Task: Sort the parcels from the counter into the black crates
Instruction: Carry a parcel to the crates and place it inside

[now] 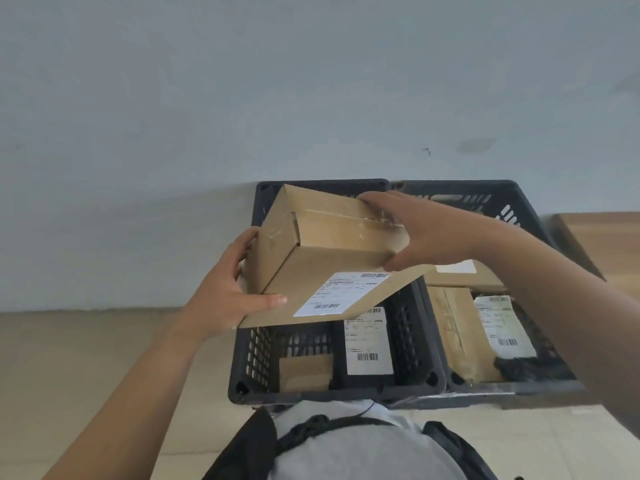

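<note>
both hands hold one brown cardboard parcel point(322, 251) up in the air above the left black crate point(242, 358). left hand point(225, 289) grips the parcel's left end, thumb lying along the lower front edge, fingers behind the end face. right hand point(412, 233) grasps the right end, fingers over the taped top, thumb under. parcel is tilted, left end nearer the camera, white shipping label point(341, 292) with barcodes on the face toward the camera, clear tape across the top seam.

left black crate sits on the floor against a pale wall point(242, 81); inside it a dark parcel with a white barcode label point(369, 344) and a small brown parcel point(304, 372) near the front wall. right black crate point(512, 388) touches it side by side, holds a brown taped parcel point(457, 337), a pale bag parcel with a label point(502, 327) and a flat brown box point(460, 275) behind, partly hidden by the right forearm. another cardboard box point(602, 244) stands to the right of the crates, cut off at the frame edge. floor point(86, 358) is beige. grey shirt point(363, 452) and black straps at the bottom.
</note>
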